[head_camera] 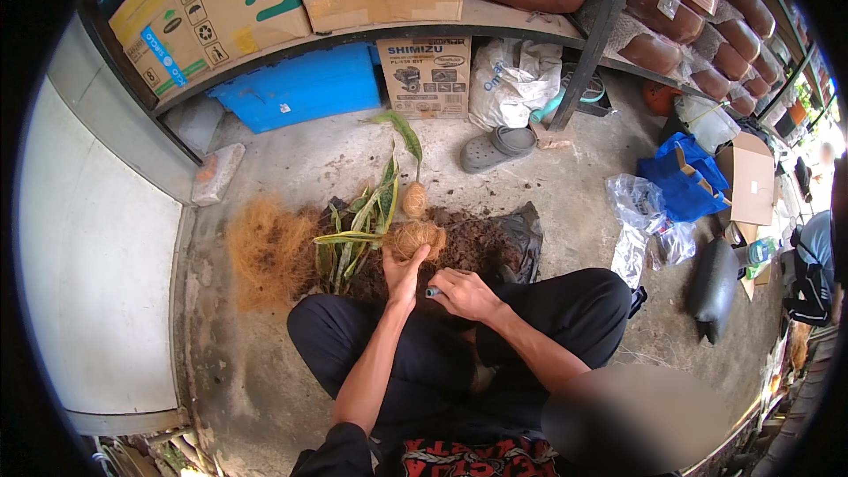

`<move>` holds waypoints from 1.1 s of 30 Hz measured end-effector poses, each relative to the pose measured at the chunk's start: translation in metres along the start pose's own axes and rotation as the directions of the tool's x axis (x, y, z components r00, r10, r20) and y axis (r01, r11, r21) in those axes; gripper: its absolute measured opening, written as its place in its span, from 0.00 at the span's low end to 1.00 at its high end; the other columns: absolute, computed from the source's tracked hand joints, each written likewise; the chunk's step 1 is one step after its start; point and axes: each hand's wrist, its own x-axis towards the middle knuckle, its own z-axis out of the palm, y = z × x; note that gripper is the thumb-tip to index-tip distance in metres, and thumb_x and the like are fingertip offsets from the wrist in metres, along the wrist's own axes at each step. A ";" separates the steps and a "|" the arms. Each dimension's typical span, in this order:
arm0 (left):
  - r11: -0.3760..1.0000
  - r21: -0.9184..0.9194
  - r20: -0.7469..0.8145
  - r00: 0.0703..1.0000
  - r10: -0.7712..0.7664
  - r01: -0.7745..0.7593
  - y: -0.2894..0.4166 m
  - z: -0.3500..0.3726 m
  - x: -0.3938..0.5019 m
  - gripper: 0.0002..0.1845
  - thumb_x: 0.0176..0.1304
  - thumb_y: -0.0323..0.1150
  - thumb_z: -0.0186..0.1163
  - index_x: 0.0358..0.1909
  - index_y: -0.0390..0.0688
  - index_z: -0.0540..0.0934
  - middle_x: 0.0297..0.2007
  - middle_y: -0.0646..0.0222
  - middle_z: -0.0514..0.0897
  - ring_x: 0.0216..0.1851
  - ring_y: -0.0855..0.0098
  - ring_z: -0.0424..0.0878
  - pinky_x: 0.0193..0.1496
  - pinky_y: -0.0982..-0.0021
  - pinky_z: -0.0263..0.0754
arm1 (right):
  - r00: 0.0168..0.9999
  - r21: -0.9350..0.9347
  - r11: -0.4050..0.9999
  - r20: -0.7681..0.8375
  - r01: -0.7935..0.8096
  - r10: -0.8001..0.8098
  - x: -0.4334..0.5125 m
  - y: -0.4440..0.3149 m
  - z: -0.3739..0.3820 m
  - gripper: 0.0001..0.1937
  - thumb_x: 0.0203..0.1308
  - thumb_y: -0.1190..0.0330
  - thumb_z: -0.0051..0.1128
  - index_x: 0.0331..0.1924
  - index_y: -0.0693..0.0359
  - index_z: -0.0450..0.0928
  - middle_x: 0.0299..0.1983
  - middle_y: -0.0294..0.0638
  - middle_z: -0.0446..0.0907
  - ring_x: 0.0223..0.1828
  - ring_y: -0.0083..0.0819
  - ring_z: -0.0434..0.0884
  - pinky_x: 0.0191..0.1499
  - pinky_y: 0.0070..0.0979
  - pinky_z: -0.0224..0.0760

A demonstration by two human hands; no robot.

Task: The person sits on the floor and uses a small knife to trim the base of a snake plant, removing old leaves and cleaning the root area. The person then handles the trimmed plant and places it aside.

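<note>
My left hand [400, 278] grips a thread-wrapped ball of coconut fibre [424, 237] from below, thumb on its near side. Variegated snake plant leaves [361, 225] spread to the left of the ball; how they join it is partly hidden. My right hand [469, 294] is closed around a small object with a light blue end [432, 291], mostly covered by the fingers. Just beyond the held ball lies a smaller wrapped fibre ball [415, 200] with one long leaf. Dark soil [467, 245] lies on a black plastic sheet [527, 235] before my crossed legs.
Loose coconut fibre [268, 255] is heaped at left, near a concrete block [218, 174]. A grey clog [498, 149] sits ahead, below a shelf [507, 16] with cartons. At right are clear plastic bags [636, 202], a blue bag [689, 179] and a filled black bag [713, 288].
</note>
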 end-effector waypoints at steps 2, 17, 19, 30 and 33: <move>0.999 0.027 0.007 1.000 0.027 -0.027 0.001 0.002 -0.001 0.32 0.55 0.22 0.69 0.60 0.39 0.64 0.52 0.63 0.77 0.51 0.71 0.77 0.57 0.68 0.73 | 0.998 0.111 0.993 -0.037 -0.038 0.042 0.000 -0.004 -0.006 0.11 0.59 0.66 0.61 0.39 0.62 0.72 0.31 0.45 0.77 0.36 0.44 0.81 0.38 0.37 0.75; 0.989 0.149 0.136 0.990 -0.044 0.024 0.007 0.009 -0.007 0.36 0.55 0.19 0.68 0.63 0.38 0.61 0.54 0.61 0.76 0.53 0.69 0.77 0.57 0.68 0.74 | 0.855 0.504 0.756 -0.062 -0.418 0.514 0.005 0.004 -0.041 0.08 0.67 0.69 0.54 0.37 0.66 0.70 0.26 0.43 0.71 0.28 0.29 0.70 0.34 0.29 0.67; 0.987 0.158 0.172 0.984 -0.057 0.029 0.007 0.009 -0.008 0.37 0.55 0.22 0.68 0.65 0.39 0.60 0.55 0.61 0.75 0.55 0.68 0.75 0.59 0.65 0.71 | 0.826 0.540 0.720 -0.078 -0.436 0.558 0.005 0.010 -0.041 0.09 0.67 0.68 0.54 0.37 0.65 0.70 0.25 0.38 0.70 0.28 0.23 0.67 0.34 0.27 0.65; 0.978 0.167 0.267 0.949 -0.165 0.123 0.001 0.003 -0.009 0.36 0.54 0.23 0.66 0.65 0.38 0.61 0.54 0.63 0.74 0.56 0.70 0.74 0.61 0.67 0.69 | 0.782 0.671 0.616 -0.086 -0.413 0.618 -0.002 0.034 -0.031 0.10 0.68 0.65 0.54 0.38 0.64 0.71 0.30 0.38 0.73 0.34 0.24 0.71 0.41 0.27 0.67; 0.978 0.108 0.372 0.905 -0.205 0.177 -0.008 -0.006 -0.006 0.37 0.53 0.23 0.66 0.66 0.39 0.61 0.55 0.65 0.74 0.56 0.70 0.73 0.63 0.67 0.68 | 0.780 0.600 0.676 -0.133 -0.428 0.612 -0.001 0.034 -0.030 0.10 0.68 0.65 0.54 0.39 0.64 0.71 0.29 0.37 0.72 0.33 0.24 0.70 0.40 0.27 0.67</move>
